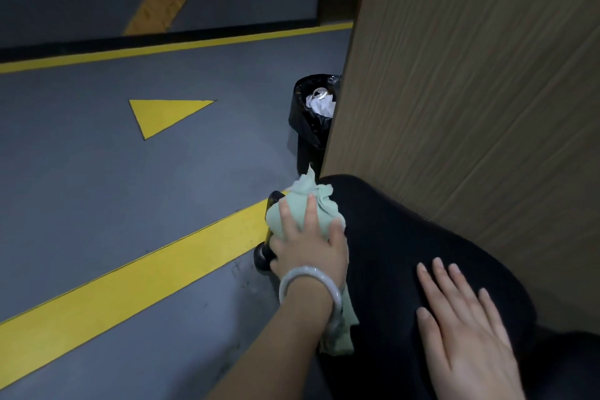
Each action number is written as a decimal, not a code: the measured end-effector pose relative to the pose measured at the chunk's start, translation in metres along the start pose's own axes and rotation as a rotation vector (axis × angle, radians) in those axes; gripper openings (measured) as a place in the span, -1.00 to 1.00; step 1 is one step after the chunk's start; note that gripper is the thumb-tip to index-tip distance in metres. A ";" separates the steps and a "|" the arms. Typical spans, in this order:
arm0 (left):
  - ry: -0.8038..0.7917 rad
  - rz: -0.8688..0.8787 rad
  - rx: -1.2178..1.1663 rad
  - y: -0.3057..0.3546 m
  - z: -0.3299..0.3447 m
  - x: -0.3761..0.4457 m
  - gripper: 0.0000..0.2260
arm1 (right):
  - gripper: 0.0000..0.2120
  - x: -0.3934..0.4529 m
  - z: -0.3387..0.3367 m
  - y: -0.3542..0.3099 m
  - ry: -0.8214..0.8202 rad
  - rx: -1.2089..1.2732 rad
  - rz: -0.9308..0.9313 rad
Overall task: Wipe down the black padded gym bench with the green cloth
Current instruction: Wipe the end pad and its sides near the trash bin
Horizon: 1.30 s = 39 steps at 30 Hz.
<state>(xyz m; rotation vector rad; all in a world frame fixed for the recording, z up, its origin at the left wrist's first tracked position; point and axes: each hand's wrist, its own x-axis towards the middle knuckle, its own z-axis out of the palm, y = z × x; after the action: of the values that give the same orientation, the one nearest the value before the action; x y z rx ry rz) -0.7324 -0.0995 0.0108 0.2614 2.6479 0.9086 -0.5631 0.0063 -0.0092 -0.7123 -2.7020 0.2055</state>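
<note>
Lined black bin (311, 120) beside wooden panel (470, 91).

Both forearms are bare, with no sleeves showing. The left hand (308, 247), at the lower middle of the frame, wears a pale, milky, smooth round bangle (308, 282) on the wrist. The right hand (467, 331), at the lower right, wears nothing.
</note>
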 end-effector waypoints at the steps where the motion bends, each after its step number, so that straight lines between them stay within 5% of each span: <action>1: -0.011 -0.009 -0.009 -0.004 0.002 -0.013 -0.48 | -0.49 -0.001 -0.001 -0.001 -0.007 0.000 0.003; 6: -0.073 -0.044 0.040 -0.007 0.009 -0.051 -0.43 | -0.49 -0.004 -0.004 -0.003 -0.008 -0.019 0.012; 20: 0.087 -0.111 -0.008 0.012 -0.007 0.041 -0.55 | -0.51 0.002 0.001 0.003 -0.011 -0.029 -0.028; 31: -0.073 -0.003 0.019 -0.011 0.015 -0.082 -0.47 | -0.47 -0.003 -0.008 -0.005 -0.071 -0.057 0.020; 39: 0.055 0.123 0.048 -0.031 0.041 -0.135 -0.34 | -0.36 -0.003 -0.014 -0.009 -0.143 -0.068 0.059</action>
<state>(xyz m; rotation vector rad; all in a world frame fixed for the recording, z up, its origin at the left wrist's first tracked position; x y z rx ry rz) -0.5944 -0.1378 -0.0062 0.4210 2.7318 0.9033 -0.5600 -0.0026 0.0049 -0.8273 -2.8374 0.1869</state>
